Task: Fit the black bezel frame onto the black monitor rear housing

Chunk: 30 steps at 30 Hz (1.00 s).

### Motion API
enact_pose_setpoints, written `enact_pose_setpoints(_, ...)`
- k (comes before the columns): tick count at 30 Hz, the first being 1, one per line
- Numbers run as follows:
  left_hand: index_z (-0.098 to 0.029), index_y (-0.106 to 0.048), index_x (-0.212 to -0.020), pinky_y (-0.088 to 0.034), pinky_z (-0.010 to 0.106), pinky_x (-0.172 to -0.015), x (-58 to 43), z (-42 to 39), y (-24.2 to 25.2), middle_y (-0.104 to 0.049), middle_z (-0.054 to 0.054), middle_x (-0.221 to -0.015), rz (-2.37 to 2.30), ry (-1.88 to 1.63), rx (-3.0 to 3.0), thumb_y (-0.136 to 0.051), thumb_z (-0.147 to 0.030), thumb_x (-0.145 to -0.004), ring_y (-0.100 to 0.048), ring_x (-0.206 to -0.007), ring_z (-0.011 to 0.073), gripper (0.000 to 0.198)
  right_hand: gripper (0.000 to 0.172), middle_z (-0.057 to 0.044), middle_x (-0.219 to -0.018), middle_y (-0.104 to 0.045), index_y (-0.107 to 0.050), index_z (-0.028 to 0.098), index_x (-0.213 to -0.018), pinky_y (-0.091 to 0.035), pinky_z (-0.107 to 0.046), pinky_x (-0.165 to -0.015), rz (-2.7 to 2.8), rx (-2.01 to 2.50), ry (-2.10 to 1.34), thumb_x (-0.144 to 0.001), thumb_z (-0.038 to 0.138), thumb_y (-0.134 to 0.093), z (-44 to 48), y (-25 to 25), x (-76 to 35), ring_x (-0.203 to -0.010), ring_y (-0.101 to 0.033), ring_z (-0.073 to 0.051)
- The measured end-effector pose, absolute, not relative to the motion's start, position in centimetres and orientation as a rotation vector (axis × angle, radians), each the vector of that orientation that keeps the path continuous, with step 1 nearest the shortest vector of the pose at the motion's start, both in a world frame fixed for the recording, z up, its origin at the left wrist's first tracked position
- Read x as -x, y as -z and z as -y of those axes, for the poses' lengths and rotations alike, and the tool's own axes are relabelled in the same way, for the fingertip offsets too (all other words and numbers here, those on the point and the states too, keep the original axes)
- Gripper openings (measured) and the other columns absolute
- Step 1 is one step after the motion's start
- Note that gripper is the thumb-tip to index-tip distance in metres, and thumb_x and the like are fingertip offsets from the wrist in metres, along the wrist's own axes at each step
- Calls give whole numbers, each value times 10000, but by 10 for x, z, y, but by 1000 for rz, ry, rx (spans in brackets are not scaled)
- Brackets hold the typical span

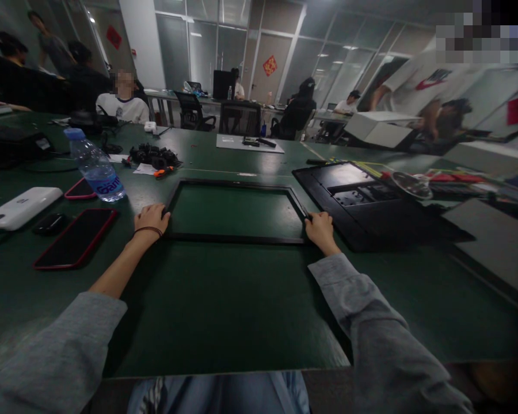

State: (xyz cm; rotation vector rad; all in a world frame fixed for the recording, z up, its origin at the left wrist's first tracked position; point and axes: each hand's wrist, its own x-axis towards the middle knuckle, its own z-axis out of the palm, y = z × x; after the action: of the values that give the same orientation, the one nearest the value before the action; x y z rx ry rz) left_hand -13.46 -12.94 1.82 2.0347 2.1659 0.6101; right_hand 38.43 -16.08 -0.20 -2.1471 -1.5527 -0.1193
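Observation:
A thin black rectangular frame [235, 237] lies flat on the green table [224, 305] in front of me. My left hand [151, 218] is curled over the frame's near left corner, fingers closed on its edge. My right hand [319, 227] grips the near right corner the same way. Both forearms wear grey sleeves; the left one is pushed up, and a dark band circles that wrist.
A black back panel [362, 198] lies just right of the frame. On the left are a water bottle [95, 165], two red-cased phones [75, 237], a white power bank [21, 207]. Black parts [153, 155] sit further back. People sit at the far side; someone in white stands at the right.

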Motion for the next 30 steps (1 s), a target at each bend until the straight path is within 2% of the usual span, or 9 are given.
enact_pose_setpoints(5,-166,-495,-1435,-456,491,-1083,128,136,-33,-586,183,-1443,-2079,-1131,-1988,-436,-347,-997,-601,-1279,335,478,457,-208,-1150,-655,-544,92,-1347,-460,-533,-1027,1323,1759,230,-941,255,-412,159,-8,-380,-1126,-605,-316)
enact_pose_setpoints(8,-195,-354,-1515,-512,416,-997,125,142,-40,-610,151,-1429,-1870,-1408,-1949,-403,-414,-1035,-716,-1024,249,530,469,-133,-1024,-683,-425,128,-1419,-519,-479,-939,1226,1577,238,-1001,329,-356,161,-15,-377,-928,-665,-252)
enact_pose_setpoints(11,-217,-311,-1511,-547,362,-875,123,145,-40,-661,123,-1367,-1746,-1404,-1933,-377,-413,-1055,-717,-784,172,501,449,-93,-958,-677,-384,149,-1414,-558,-410,-822,1192,1502,169,-1020,360,-337,162,-16,-375,-790,-671,-208)
enact_pose_setpoints(18,-216,-224,-1551,-542,368,-875,126,138,-30,-661,127,-1363,-1728,-1312,-1978,-427,-347,-1033,-729,-819,182,572,456,-72,-901,-678,-424,160,-1396,-578,-413,-821,1234,1562,21,-998,377,-373,155,0,-382,-802,-690,-212)
enact_pose_setpoints(22,-196,-176,-1580,-545,409,-855,128,136,-29,-692,122,-1296,-1769,-1220,-1952,-407,-315,-1014,-701,-710,194,623,509,-73,-901,-691,-442,166,-1423,-574,-408,-783,1268,1629,-26,-980,413,-405,155,2,-386,-754,-681,-213)
enact_pose_setpoints(24,-174,-219,-1579,-535,441,-923,128,135,-30,-701,123,-1274,-1817,-1196,-1946,-395,-323,-1009,-713,-765,222,614,535,-72,-893,-697,-432,163,-1445,-562,-402,-765,1296,1654,-11,-975,417,-412,157,1,-387,-713,-664,-210)
enact_pose_setpoints(26,-140,-334,-1542,-494,461,-1031,129,133,-31,-666,156,-1331,-1886,-1156,-1993,-403,-333,-997,-712,-1010,282,582,551,-67,-864,-698,-414,155,-1463,-548,-412,-777,1310,1691,18,-972,404,-419,159,0,-388,-684,-645,-215)
enact_pose_setpoints(28,-106,-456,-1472,-437,476,-1112,130,131,-31,-620,196,-1387,-1981,-1093,-2052,-411,-334,-983,-614,-1246,337,541,533,-78,-858,-698,-430,144,-1447,-534,-431,-813,1308,1735,44,-969,379,-419,159,0,-390,-705,-642,-234)
enact_pose_setpoints(30,-89,-528,-1416,-407,505,-1140,130,131,-29,-613,222,-1381,-2067,-989,-2082,-407,-318,-973,-545,-1325,368,513,482,-130,-934,-702,-500,126,-1376,-516,-455,-872,1330,1776,73,-951,339,-426,157,4,-393,-821,-655,-269)
